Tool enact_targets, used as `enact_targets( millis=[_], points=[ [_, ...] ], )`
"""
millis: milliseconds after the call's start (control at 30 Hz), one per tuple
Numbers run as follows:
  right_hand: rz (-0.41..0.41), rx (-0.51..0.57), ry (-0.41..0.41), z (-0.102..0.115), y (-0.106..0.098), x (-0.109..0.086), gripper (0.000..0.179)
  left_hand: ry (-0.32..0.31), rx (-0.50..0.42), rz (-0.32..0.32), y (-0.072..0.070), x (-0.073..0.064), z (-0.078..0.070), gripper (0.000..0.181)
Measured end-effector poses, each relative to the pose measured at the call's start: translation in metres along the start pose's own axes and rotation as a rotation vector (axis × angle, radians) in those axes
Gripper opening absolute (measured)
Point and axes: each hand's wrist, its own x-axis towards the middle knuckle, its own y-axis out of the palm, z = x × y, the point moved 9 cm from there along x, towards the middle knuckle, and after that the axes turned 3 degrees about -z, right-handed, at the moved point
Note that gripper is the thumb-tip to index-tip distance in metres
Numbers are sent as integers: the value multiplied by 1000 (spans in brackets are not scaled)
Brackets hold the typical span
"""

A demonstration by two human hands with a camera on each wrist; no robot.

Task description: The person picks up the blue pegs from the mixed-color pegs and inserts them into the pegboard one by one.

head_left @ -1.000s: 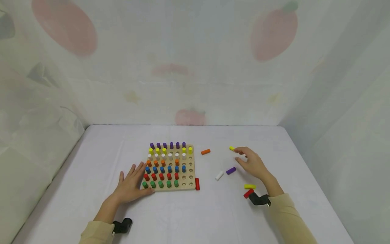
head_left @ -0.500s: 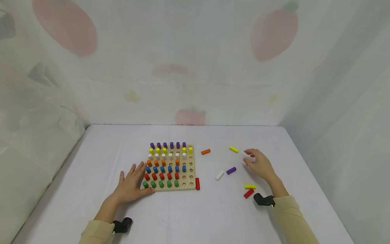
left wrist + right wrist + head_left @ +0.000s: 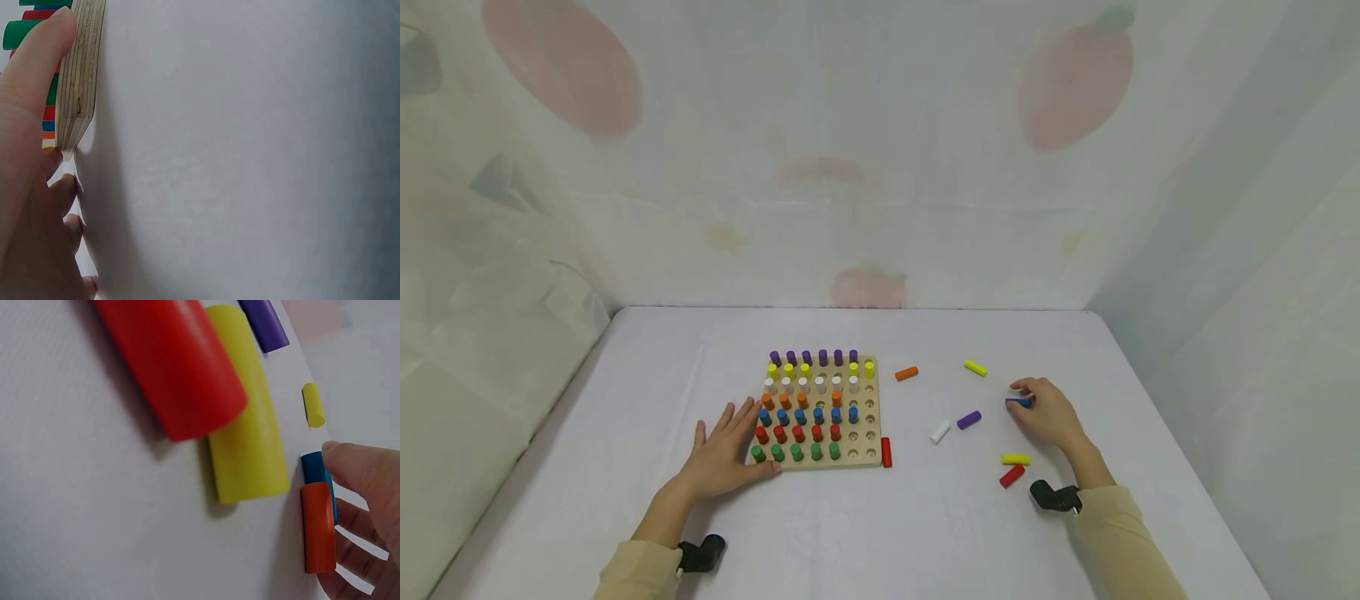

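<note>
A square wooden peg board (image 3: 861, 461) stands on the white table, with rows of coloured pegs upright in its holes. My left hand (image 3: 718, 458) steadies its near left corner, fingers spread along the left side; the left wrist view has the thumb (image 3: 47, 47) lying against the board's edge. Out to the right, my right hand (image 3: 1048, 412) pinches a blue peg (image 3: 1018, 402) between thumb and fingers, low over the table. Just in front of that peg lies an orange peg (image 3: 319, 528) in the right wrist view, hidden beneath the hand from above.
Loose pegs lie right of the board: an orange peg (image 3: 906, 373), a yellow peg (image 3: 976, 367), a purple peg (image 3: 969, 420) and a white peg (image 3: 940, 432). Nearer are another yellow peg (image 3: 1016, 459) and a red peg (image 3: 1012, 476). One red peg (image 3: 887, 452) touches the board's right side.
My right hand has drawn back from the far yellow peg, rightward and nearer to me, and has taken hold of the blue peg. My left hand and the board have stayed put.
</note>
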Motion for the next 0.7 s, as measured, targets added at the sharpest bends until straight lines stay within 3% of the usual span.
enact_targets(
  millis=[700],
  points=[
    [-10,-34,-18,3,2,-2,15,4,-1,-3,1,0,1,106]
  ],
)
